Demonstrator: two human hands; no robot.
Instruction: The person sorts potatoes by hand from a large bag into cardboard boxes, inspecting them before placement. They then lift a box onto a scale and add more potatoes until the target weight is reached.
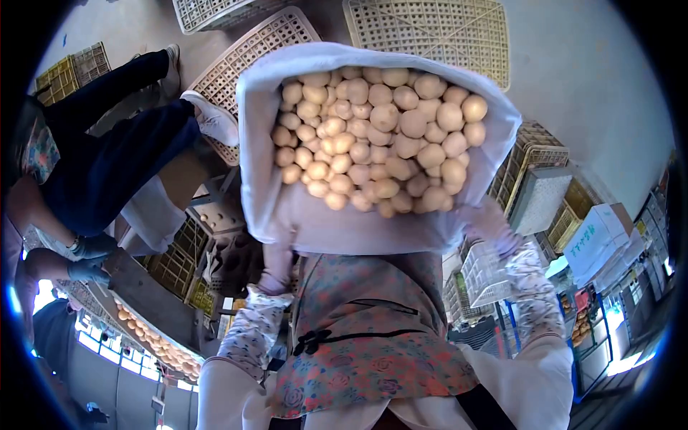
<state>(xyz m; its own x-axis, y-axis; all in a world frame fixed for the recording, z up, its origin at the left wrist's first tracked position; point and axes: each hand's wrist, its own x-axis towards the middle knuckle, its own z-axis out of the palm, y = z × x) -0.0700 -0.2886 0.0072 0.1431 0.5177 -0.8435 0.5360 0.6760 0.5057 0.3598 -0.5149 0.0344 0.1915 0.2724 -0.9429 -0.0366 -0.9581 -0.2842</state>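
Note:
A crate with a white cloth lining point(344, 233) is in front of my body at the upper middle. It holds a heap of round, tan to pale-brown pieces point(384, 118), whose exact kind I cannot tell. My left hand point(276, 269) is closed at the near left corner, its fingertips hidden by the lining. At the near right corner, my right hand point(494, 226) grips the edge, its fingers partly covered. Both my hands are gloved, with patterned sleeve covers above them.
Perforated plastic crates point(430, 39) lie on the floor beyond. On the left stands another person point(122, 172) with gloved hands, beside a long trough of round tan pieces point(158, 344). To the right are stacked crates point(537, 147) and a white-blue carton point(595, 244).

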